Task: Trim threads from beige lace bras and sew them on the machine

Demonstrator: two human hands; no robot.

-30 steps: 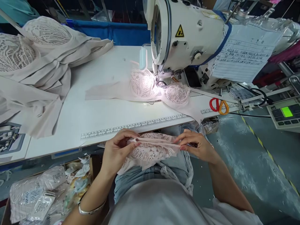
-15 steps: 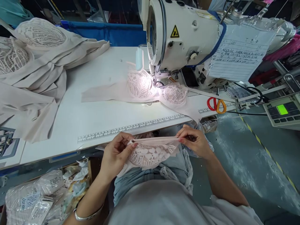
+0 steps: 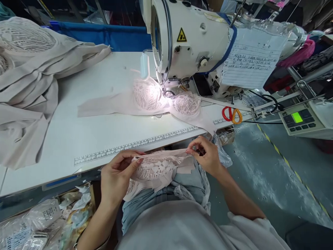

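Observation:
Both hands hold a pale pink lace piece (image 3: 158, 169) stretched flat over my lap, just below the table's front edge. My left hand (image 3: 117, 175) pinches its left end and my right hand (image 3: 205, 156) pinches its right end. On the white table (image 3: 78, 139) a pale pink lace bra (image 3: 156, 99) lies under the needle of the white sewing machine (image 3: 187, 38), lit by the machine's lamp.
A heap of beige bras and fabric (image 3: 28, 80) fills the table's left. Red and orange scissors (image 3: 231, 114) lie at the table's right end. A paper sheet (image 3: 252, 59) hangs on the machine, a control panel (image 3: 299, 119) stands right, plastic bags (image 3: 39, 218) lie lower left.
The view has shifted right, so everything slid left in frame. My hands have risen slightly with the lace piece and drawn its top edge straighter.

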